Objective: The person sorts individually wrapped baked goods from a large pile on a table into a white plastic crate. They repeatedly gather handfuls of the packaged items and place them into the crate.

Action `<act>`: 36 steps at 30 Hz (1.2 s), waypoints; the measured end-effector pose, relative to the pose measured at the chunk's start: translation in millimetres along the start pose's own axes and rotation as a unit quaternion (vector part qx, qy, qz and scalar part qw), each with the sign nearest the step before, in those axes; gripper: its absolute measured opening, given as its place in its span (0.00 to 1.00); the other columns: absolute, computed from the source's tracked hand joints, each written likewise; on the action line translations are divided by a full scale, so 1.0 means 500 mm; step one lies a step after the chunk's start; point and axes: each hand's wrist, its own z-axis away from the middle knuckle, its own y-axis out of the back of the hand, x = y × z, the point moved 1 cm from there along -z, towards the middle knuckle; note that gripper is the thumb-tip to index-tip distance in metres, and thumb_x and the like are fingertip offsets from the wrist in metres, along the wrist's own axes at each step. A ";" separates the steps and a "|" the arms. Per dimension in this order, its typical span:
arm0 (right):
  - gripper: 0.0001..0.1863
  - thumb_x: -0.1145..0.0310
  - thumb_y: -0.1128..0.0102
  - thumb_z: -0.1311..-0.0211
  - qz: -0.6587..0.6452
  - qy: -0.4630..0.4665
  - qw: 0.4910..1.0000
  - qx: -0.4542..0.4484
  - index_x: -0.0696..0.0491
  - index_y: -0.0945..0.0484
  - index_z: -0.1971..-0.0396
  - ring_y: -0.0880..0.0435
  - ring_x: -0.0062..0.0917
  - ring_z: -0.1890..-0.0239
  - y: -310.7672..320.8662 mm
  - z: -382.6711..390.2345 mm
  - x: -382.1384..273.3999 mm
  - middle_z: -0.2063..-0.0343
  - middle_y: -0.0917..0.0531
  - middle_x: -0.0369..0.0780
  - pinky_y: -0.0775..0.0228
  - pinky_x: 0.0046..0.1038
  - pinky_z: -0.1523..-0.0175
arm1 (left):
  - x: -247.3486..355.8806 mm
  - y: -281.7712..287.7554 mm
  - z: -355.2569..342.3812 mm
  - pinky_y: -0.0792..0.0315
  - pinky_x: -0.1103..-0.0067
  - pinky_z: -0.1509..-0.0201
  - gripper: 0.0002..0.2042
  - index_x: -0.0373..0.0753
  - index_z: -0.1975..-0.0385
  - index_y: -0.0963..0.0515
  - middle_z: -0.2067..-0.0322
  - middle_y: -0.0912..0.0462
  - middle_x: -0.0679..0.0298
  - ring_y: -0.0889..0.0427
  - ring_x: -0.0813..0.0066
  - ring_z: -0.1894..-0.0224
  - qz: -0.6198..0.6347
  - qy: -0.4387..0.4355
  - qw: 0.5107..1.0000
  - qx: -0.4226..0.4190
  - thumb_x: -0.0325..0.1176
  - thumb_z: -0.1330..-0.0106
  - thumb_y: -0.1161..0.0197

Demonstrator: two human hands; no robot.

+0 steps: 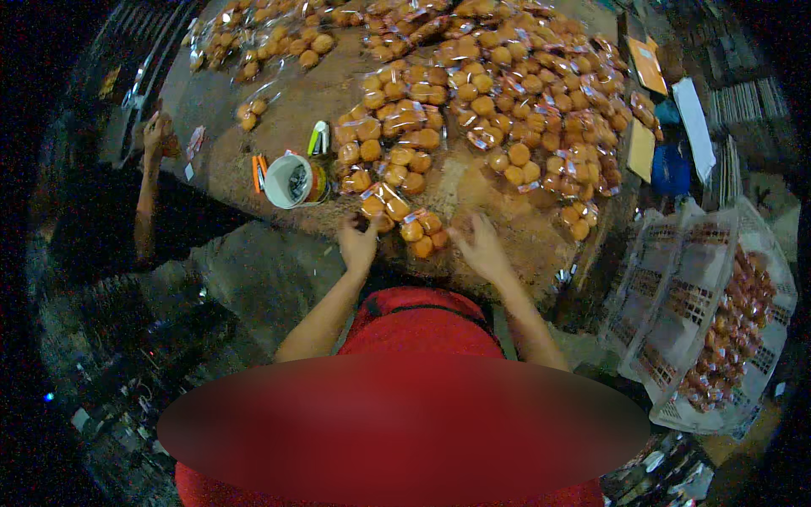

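Note:
My left hand (pixel 359 243) is at the table's near edge, thumb and fingers apart, its thumb side against a clear bag of round orange-brown buns (pixel 384 208); whether it touches the bag I cannot tell. To the right of that bag lies another bag of buns (pixel 424 232), between my two hands. My right hand (pixel 481 249) is just right of this second bag, its fingers spread and slightly blurred. Neither hand is closed round a bag. More bagged buns (pixel 397 127) lie beyond in rows, their clear wrapping catching the light.
A large pile of bagged buns (pixel 541 101) covers the table's (pixel 296 93) far right. A white tub (pixel 290 182) stands left, near orange-handled tools (pixel 259 171) and a green-and-white tool (pixel 318 138). White crates (pixel 667 279) with bagged buns stand right. Another person's hand (pixel 155 133) is far left.

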 end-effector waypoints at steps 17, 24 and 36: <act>0.31 0.67 0.30 0.38 -0.180 0.029 0.964 0.192 0.58 0.30 0.37 0.27 0.29 0.37 0.368 0.139 -0.176 0.43 0.23 0.44 0.39 0.31 0.31 | 0.574 0.047 0.162 0.37 0.68 0.28 0.27 0.38 0.32 0.42 0.38 0.31 0.57 0.28 0.64 0.36 0.527 0.029 0.691 -0.494 0.39 0.26 0.42; 0.39 0.72 0.25 0.47 0.020 0.048 0.868 0.494 0.54 0.34 0.36 0.27 0.33 0.38 0.716 0.398 -0.200 0.42 0.25 0.44 0.36 0.35 0.31 | 0.963 0.067 0.426 0.38 0.66 0.28 0.50 0.36 0.31 0.46 0.36 0.32 0.51 0.32 0.59 0.32 0.262 -0.381 0.633 -0.620 0.36 0.53 0.20; 0.36 0.64 0.21 0.51 0.223 -0.138 0.859 0.440 0.54 0.29 0.42 0.20 0.36 0.43 1.204 0.695 0.066 0.44 0.21 0.43 0.25 0.35 0.40 | 1.345 -0.138 0.806 0.30 0.64 0.34 0.55 0.36 0.28 0.51 0.32 0.38 0.47 0.29 0.53 0.34 0.227 -0.641 0.513 -0.524 0.49 0.50 0.19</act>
